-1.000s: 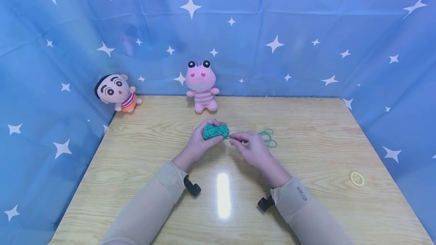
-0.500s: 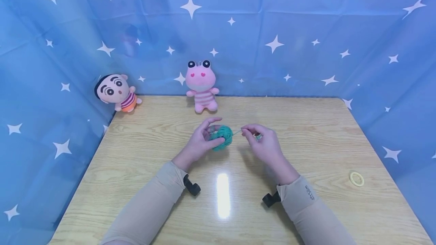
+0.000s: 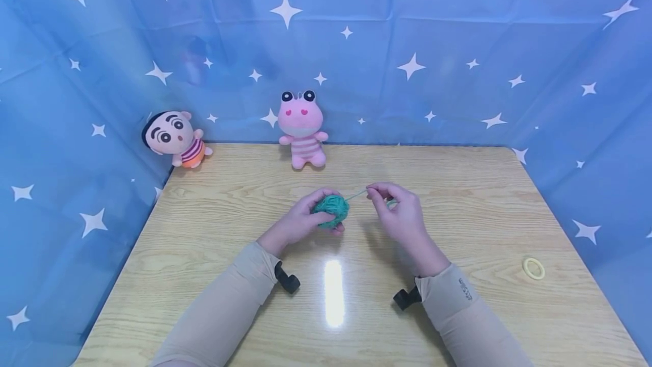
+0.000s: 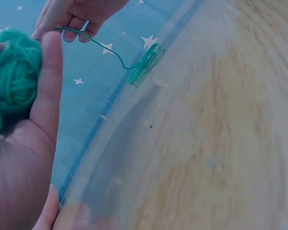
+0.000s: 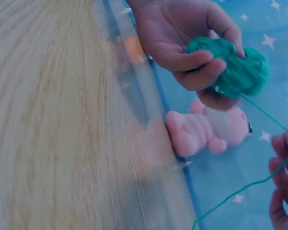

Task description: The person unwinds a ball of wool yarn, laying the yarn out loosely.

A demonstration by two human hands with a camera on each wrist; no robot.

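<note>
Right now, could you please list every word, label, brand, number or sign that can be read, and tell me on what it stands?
Readable text: none.
Right sleeve: a dark mark near the cuff looks like lettering, but is too small and blurred to read.
Green yarn: no writing shows.
Blue curtain: white stars, no words visible.

Bright, even head view; dim, bluish wrists.
A white strip of glare [image 3: 334,293] shines on the tabletop [image 3: 458,180], and a soft shadow [image 3: 376,248] lies beside my right hand [image 3: 402,220]. Both wrist views look hazy; in the left one, my yarn ball [image 4: 17,76] blurs.
</note>
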